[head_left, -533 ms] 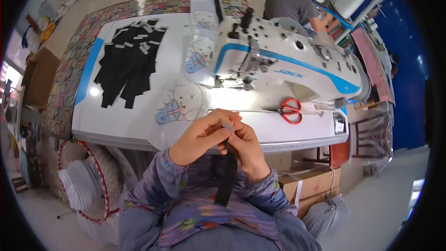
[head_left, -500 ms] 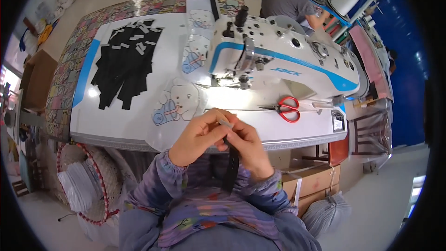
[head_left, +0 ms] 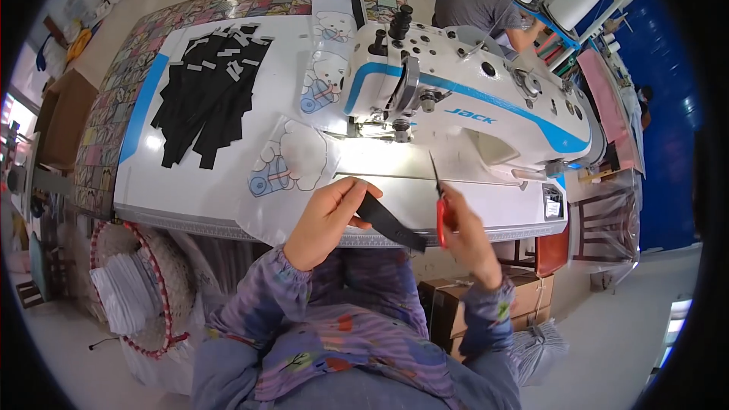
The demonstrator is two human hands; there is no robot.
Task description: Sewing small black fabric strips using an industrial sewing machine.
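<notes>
Between the thumb and fingers of my left hand (head_left: 328, 216) is one end of a black fabric strip (head_left: 391, 225); its other end slants down to the right past the table's front edge. My right hand (head_left: 468, 237) is closed on red-handled scissors (head_left: 441, 216), blades pointing up and away over the table. The scissors are apart from the strip. Left of the bright patch under the sewing machine (head_left: 463, 110) lies a clear plastic sheet printed with a cartoon animal (head_left: 296, 159), close beyond my left hand.
A pile of black strips with grey end tabs (head_left: 209, 99) covers the table's left part. More printed sheets (head_left: 330, 68) lie beside the machine head. A woven basket (head_left: 171, 288) of pale cloth stands below left, cardboard boxes (head_left: 531, 292) below right. Two people sit beyond the table.
My right hand has let go of the strip and picked the red scissors up off the table. The strip, gathered between both hands before, now stretches out from my left hand alone.
</notes>
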